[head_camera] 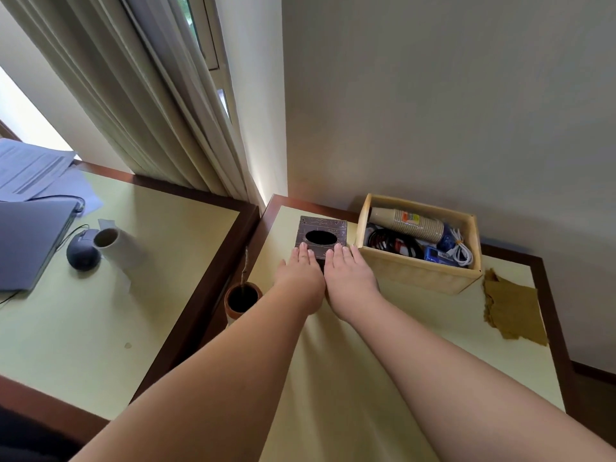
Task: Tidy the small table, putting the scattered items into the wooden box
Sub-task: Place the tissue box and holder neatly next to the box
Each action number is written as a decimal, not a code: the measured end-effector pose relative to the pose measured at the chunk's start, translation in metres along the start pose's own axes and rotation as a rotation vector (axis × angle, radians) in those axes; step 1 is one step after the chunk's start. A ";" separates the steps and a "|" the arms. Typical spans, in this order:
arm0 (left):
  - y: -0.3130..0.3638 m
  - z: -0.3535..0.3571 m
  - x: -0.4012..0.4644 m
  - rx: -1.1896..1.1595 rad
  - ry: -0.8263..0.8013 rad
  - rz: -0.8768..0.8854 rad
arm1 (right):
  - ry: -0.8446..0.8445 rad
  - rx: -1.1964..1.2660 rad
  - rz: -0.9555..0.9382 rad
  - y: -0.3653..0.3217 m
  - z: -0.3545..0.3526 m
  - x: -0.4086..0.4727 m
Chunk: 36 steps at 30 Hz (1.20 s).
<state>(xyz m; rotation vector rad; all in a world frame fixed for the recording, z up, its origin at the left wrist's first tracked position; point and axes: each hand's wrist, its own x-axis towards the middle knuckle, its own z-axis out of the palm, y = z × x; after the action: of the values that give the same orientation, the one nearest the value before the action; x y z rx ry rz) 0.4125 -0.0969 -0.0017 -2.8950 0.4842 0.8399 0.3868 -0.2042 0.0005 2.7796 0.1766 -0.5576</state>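
The light wooden box (416, 272) stands at the back of the small table (366, 348), against the wall. Inside it lie a stack of paper cups (408, 222), coiled black cables (390, 243), a blue item (436, 255) and a white cable (462, 251). Left of it sits a dark tissue box (321, 227) with an oval hole on top. My left hand (300, 275) and my right hand (350, 278) lie flat side by side, fingers stretched out, fingertips touching the tissue box's near edge. Neither hand holds anything.
An olive cloth (513, 310) lies at the table's right edge. A small brown pot (241, 298) stands in the gap between the tables. The left desk carries a laptop (30, 241), a mouse (81, 251), a paper roll (118, 246) and papers. Curtains hang behind.
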 end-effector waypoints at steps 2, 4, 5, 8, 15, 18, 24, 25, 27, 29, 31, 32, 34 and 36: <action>0.000 -0.008 0.012 0.016 -0.019 0.004 | -0.015 -0.080 0.010 0.002 -0.006 0.010; 0.000 -0.015 0.022 0.022 -0.032 0.012 | -0.025 -0.123 0.028 0.004 -0.012 0.019; 0.000 -0.018 0.027 0.029 -0.039 0.017 | -0.031 -0.143 0.034 0.005 -0.014 0.022; -0.002 -0.023 0.038 0.049 -0.045 0.039 | -0.050 -0.186 0.037 0.008 -0.019 0.027; -0.003 -0.029 0.033 -0.085 0.043 0.049 | -0.061 -0.158 0.063 0.018 -0.029 0.034; 0.006 -0.031 0.008 -0.265 0.174 0.067 | -0.027 -0.137 0.045 0.017 -0.017 0.024; 0.023 0.017 -0.122 -0.878 0.413 0.002 | 0.198 0.442 0.018 -0.023 0.036 -0.050; 0.023 0.036 -0.143 -0.952 0.430 -0.046 | 0.172 0.532 0.035 -0.032 0.044 -0.065; 0.014 0.078 -0.173 -1.055 0.509 -0.172 | 0.104 0.625 0.070 -0.048 0.058 -0.093; -0.004 0.104 -0.189 -1.154 0.591 -0.345 | 0.056 0.667 0.079 -0.059 0.068 -0.113; -0.026 0.116 -0.191 -1.156 0.641 -0.487 | -0.007 0.665 0.059 -0.064 0.073 -0.126; -0.035 0.115 -0.187 -1.131 0.631 -0.535 | -0.045 0.656 0.057 -0.064 0.074 -0.129; -0.049 0.109 -0.176 -1.105 0.568 -0.543 | -0.115 0.648 0.080 -0.061 0.074 -0.130; -0.057 0.099 -0.162 -1.108 0.552 -0.475 | -0.151 0.634 0.105 -0.056 0.072 -0.127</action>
<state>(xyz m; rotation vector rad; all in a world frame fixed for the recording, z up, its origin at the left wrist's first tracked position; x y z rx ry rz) 0.2510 0.0185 0.0012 -3.9146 -0.9582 0.2032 0.2346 -0.1817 -0.0281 3.2981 -0.2192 -0.9245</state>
